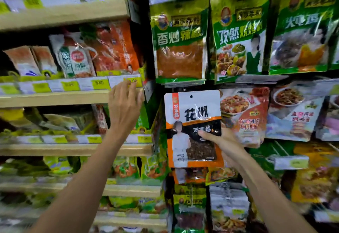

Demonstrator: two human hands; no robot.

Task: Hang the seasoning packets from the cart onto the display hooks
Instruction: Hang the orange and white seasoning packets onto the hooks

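Right hand around upright packet

— How are the arms?
— Both bare forearms reach up and forward. The left hand is raised, its back to the camera, fingers loosely spread, holding nothing.
— And the right hand?
— Lower, with the thumb pressed on the front of a seasoning packet and the fingers hidden behind it.
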